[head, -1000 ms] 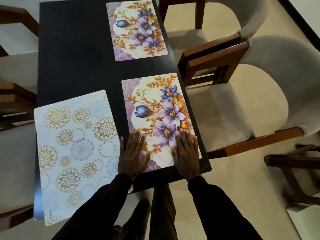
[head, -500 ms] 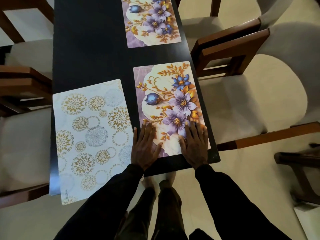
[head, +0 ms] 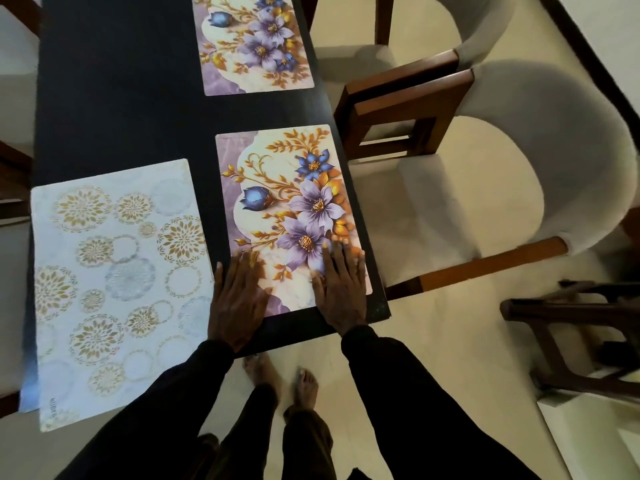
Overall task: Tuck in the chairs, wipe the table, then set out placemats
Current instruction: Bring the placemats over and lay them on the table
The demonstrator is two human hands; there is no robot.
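A purple-flowered placemat (head: pixel 287 202) lies at the near right corner of the black table (head: pixel 114 98). My left hand (head: pixel 237 299) rests flat on its near left corner, fingers straight. Flat on its near right part lies my right hand (head: pixel 341 285), fingers spread. A second flowered placemat (head: pixel 252 46) lies farther along the right side. On the left, a white placemat with gold circles (head: pixel 114 282) sits skewed and hangs over the near table edge.
Two grey upholstered chairs with wooden frames (head: pixel 485 174) stand to the right of the table. More chairs show at the left edge (head: pixel 14 174). A dark wooden stool (head: pixel 571 334) stands at the near right on the cream floor. My bare feet are below the table end.
Both hands stay flat on the near end of the flowered placemat. The placemat now sits closer to the right table edge; the view has shifted slightly.
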